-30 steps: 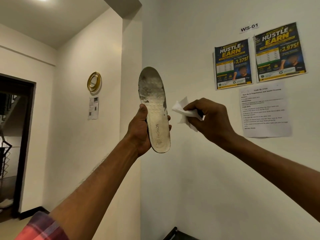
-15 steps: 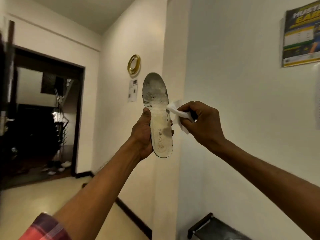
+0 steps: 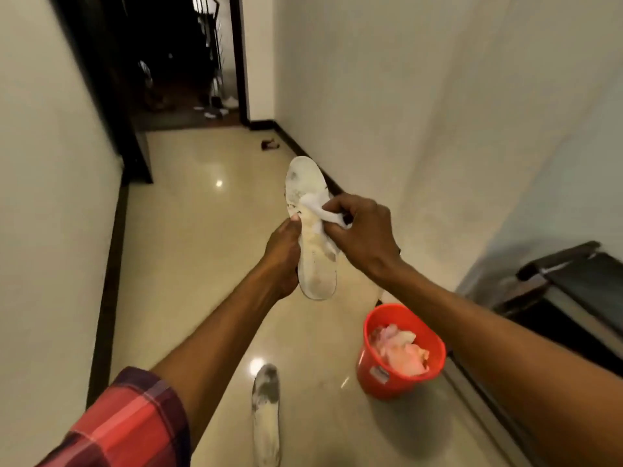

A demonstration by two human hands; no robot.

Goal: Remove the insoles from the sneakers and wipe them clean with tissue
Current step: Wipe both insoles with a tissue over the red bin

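Observation:
My left hand (image 3: 281,256) grips a dirty white insole (image 3: 312,251) along its left edge, toe end pointing away from me. My right hand (image 3: 362,232) pinches a crumpled white tissue (image 3: 322,210) and presses it on the insole's middle, below the grey-smudged toe area. A second insole (image 3: 266,412) with a dark, dirty toe lies on the floor near my feet. No sneakers show in this view.
A red bucket (image 3: 372,372) holding used crumpled tissues stands on the glossy tiled floor to the right. A dark low rack (image 3: 569,284) lines the right wall. White walls flank the corridor; a dark doorway (image 3: 188,59) opens ahead, and a small dark object (image 3: 269,144) lies near it.
My view dropped from the wall to the floor. Both hands came down with the insole, and the tissue moved from beside it onto its surface.

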